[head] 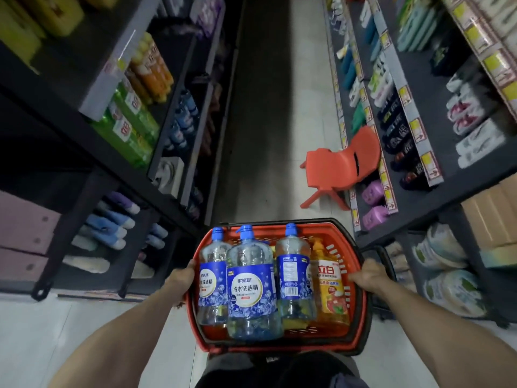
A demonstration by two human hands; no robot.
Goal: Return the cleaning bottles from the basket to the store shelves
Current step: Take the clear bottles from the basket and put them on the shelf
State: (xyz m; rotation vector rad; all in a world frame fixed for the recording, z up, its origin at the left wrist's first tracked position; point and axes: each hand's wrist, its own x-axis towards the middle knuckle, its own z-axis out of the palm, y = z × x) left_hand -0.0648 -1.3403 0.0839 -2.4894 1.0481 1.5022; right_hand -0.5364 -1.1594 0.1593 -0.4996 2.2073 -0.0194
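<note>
While left hand (183,278) and right hand (369,278) each grip a side rim of the basket (359,303), the bottles (251,287) stand upright between them; similar stock on the shelves (84,135) lies leftward, nearer the left hand.

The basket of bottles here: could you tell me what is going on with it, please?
A person stands in a store aisle holding a red basket with both hands, the left hand gripping its left side and the right hand its right rim. Three blue-labelled bottles and one orange bottle stand in it, and neither hand is lifting one out. The shelves line both sides, and an orange chair stands ahead on the right.
</note>
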